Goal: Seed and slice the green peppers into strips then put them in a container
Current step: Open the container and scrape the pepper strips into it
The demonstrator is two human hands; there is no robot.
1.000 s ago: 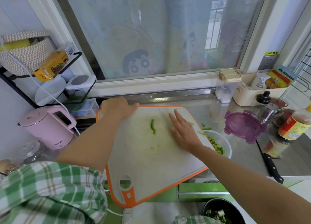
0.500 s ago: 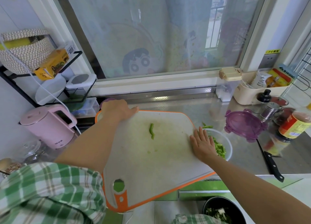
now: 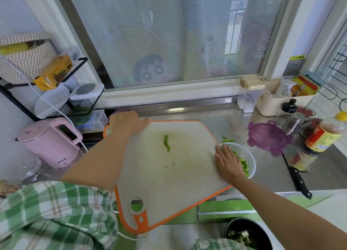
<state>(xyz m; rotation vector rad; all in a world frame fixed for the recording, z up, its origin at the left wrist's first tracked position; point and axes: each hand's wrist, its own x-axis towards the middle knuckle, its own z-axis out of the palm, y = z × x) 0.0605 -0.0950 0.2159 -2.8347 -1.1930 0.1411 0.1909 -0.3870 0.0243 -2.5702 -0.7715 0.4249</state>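
Desk (image 3: pixel 272 176): steel, under the window.

Cutting board (image 3: pixel 169 174): white with an orange rim. Its handle-hole end points toward the person and sits past the desk front. Its right edge lies over the bowl.

Bowl (image 3: pixel 252 163): clear, just right of the board, holding cut green peppers (image 3: pixel 244 164).

Left grip (image 3: pixel 127 122): fingers curled round the board's far left corner, thumb on top — placed as before.

Right grip (image 3: pixel 228 163): fingers straight, palm down, holding nothing. It was at mid-board a second ago and is now at the board's right edge, above the bowl rim.

Pepper strip (image 3: pixel 167 143): alone and unmoved on the board's far half. It is slightly bent, and its long axis runs from window to person.
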